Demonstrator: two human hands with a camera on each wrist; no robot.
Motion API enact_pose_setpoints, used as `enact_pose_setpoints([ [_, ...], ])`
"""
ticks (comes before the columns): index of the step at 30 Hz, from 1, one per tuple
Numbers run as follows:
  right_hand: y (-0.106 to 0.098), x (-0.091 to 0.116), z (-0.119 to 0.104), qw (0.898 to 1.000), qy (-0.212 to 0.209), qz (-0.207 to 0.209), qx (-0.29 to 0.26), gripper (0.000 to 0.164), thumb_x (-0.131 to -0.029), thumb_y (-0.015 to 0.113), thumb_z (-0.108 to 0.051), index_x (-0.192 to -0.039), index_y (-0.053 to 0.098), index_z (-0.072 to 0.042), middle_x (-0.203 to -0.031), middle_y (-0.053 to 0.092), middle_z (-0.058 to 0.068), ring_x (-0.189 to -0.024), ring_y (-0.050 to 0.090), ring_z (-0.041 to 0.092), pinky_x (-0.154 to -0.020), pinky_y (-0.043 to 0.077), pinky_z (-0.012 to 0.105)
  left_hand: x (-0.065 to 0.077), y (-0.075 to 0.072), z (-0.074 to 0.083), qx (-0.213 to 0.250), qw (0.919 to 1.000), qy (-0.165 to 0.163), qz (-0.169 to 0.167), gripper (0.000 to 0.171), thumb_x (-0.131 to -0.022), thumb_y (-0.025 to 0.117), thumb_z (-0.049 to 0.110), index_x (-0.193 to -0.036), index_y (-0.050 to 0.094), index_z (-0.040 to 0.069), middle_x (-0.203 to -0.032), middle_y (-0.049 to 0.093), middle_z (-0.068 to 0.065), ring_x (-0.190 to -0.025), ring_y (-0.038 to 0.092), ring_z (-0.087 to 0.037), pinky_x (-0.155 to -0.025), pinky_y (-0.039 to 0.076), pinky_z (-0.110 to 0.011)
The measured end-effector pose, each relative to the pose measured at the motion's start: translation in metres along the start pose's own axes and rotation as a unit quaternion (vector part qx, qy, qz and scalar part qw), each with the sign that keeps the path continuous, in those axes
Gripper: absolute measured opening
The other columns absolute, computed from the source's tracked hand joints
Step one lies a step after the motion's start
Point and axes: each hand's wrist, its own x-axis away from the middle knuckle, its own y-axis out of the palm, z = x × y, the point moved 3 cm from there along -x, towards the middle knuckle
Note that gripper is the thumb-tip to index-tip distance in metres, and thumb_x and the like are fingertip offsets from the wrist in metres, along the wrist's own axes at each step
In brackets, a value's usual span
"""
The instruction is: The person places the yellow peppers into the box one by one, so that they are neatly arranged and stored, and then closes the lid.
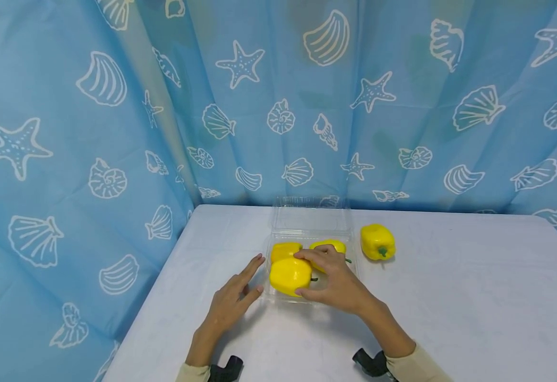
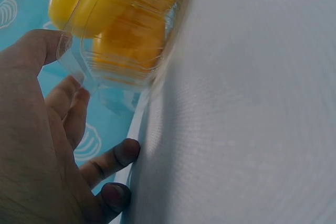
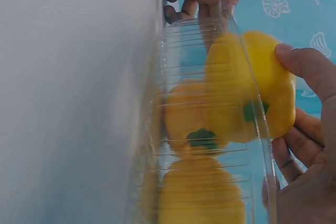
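Note:
A clear plastic clamshell container (image 1: 311,220) lies with its lid folded back on the table. My right hand (image 1: 337,286) grips a yellow bell pepper (image 1: 289,277) between thumb and fingers, over the container's front left part. In the right wrist view this pepper (image 3: 275,82) sits partly above the rim, its stem pointing right in the head view. Two more yellow peppers lie inside, one at the back left (image 1: 285,250) and one at the back right (image 1: 328,245), partly behind my right hand. My left hand (image 1: 230,300) is at the container's left side, fingers spread, thumb (image 2: 52,45) against its wall.
Another yellow bell pepper (image 1: 377,242) stands on the white tablecloth (image 1: 450,297), right of the container. Behind the table hangs a blue curtain (image 1: 268,143) with shells and starfish. Black straps (image 1: 371,363) are on both wrists.

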Motion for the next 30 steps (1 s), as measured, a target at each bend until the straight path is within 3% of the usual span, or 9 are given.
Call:
enact_pose_setpoints([
  [30, 0.014, 0.001, 0.006, 0.998, 0.055, -0.031, 0.02, 0.067, -0.075, 0.087, -0.041, -0.136, 0.062, -0.03, -0.13, 0.05, 0.002, -0.121, 0.039, 0.029, -0.092, 0.043, 0.06, 0.0, 0.001, -0.003, 0.005, 0.9998, 0.02, 0.005, 0.062, -0.1, 0.052, 0.048, -0.157, 0.028, 0.043, -0.16, 0.028, 0.02, -0.078, 0.045, -0.007, -0.06, 0.038, -0.026],
])
